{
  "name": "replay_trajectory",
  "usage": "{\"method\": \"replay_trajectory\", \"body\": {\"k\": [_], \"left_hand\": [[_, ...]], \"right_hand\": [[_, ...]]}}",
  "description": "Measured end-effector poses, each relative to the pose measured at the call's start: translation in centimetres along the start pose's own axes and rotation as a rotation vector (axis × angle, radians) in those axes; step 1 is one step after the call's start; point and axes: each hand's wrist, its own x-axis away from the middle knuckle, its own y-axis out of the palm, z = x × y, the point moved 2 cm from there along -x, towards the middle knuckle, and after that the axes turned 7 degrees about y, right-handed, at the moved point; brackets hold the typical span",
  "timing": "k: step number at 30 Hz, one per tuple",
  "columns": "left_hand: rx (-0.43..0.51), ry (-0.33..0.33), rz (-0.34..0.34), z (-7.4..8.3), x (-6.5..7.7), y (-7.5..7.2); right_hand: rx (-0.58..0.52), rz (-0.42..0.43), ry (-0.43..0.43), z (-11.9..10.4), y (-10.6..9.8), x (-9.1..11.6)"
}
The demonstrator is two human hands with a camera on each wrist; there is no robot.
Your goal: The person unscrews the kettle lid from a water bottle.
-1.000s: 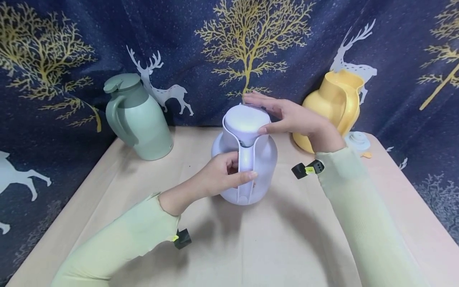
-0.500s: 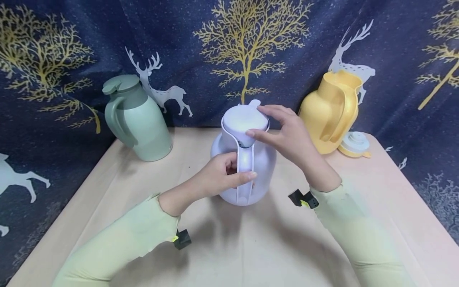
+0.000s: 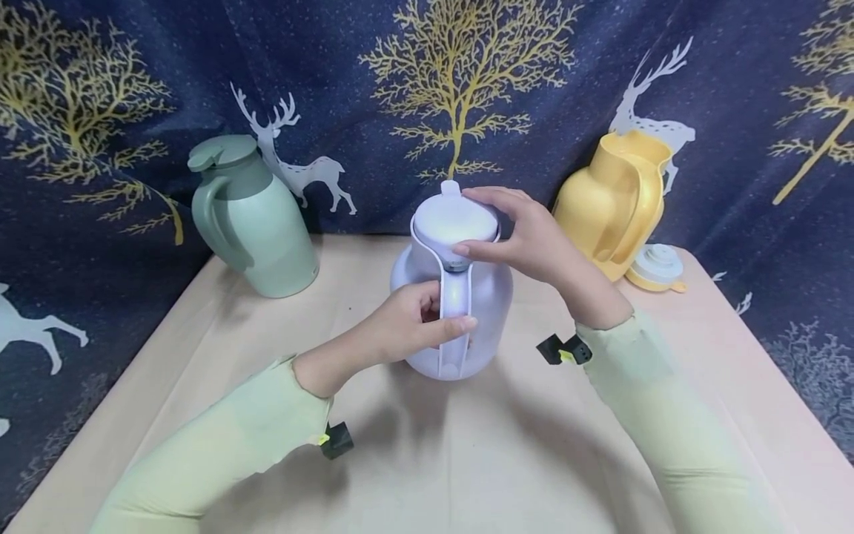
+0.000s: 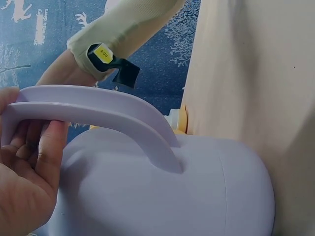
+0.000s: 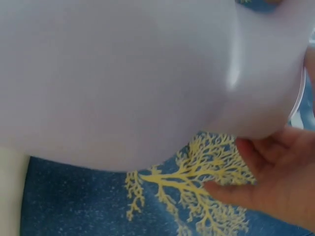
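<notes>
A lavender jug (image 3: 490, 319) stands on the table in the middle of the head view, its handle (image 3: 456, 297) facing me. My left hand (image 3: 414, 322) grips that handle, thumb across the front; the left wrist view shows the fingers (image 4: 51, 147) curled beneath it. The jug's round lid (image 3: 454, 219) sits in the neck, its small tab (image 3: 450, 187) pointing to the back. With thumb near the front and fingers at the back right, my right hand (image 3: 534, 233) holds the lid by its edge. In the right wrist view the jug's body hides most of the lid.
A green jug (image 3: 273, 230) with its lid on stands at the back left. At the back right is a lidless yellow jug (image 3: 590, 215), with a yellow and white lid (image 3: 657, 265) lying beside it. A dark curtain (image 3: 373, 96) with trees and deer hangs behind the table (image 3: 520, 460).
My right hand has drawn back from over the far rim and grasped the lid's edge. The lid's tab has swung leftward to the back middle. The left hand keeps its grip.
</notes>
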Motion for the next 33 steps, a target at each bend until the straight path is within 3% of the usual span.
{"method": "replay_trajectory", "body": {"k": [7,13,24,29,33], "left_hand": [[0.008,0.003,0.007,0.1,0.1,-0.1],[0.016,0.001,0.014,0.1,0.0,-0.1],[0.057,0.003,0.021,-0.1,0.2,0.2],[0.06,0.013,0.022,-0.1,0.2,0.1],[0.059,0.024,0.022,0.0,0.1,0.1]], "right_hand": [[-0.126,-0.184,-0.052,1.0,-0.9,-1.4],[-0.151,-0.315,-0.115,1.9,-1.3,-2.6],[-0.429,-0.518,-0.178,2.9,-0.8,-3.3],[-0.567,-0.531,-0.208,3.2,-0.2,-3.3],[-0.543,-0.386,-0.116,2.6,0.2,-2.4]]}}
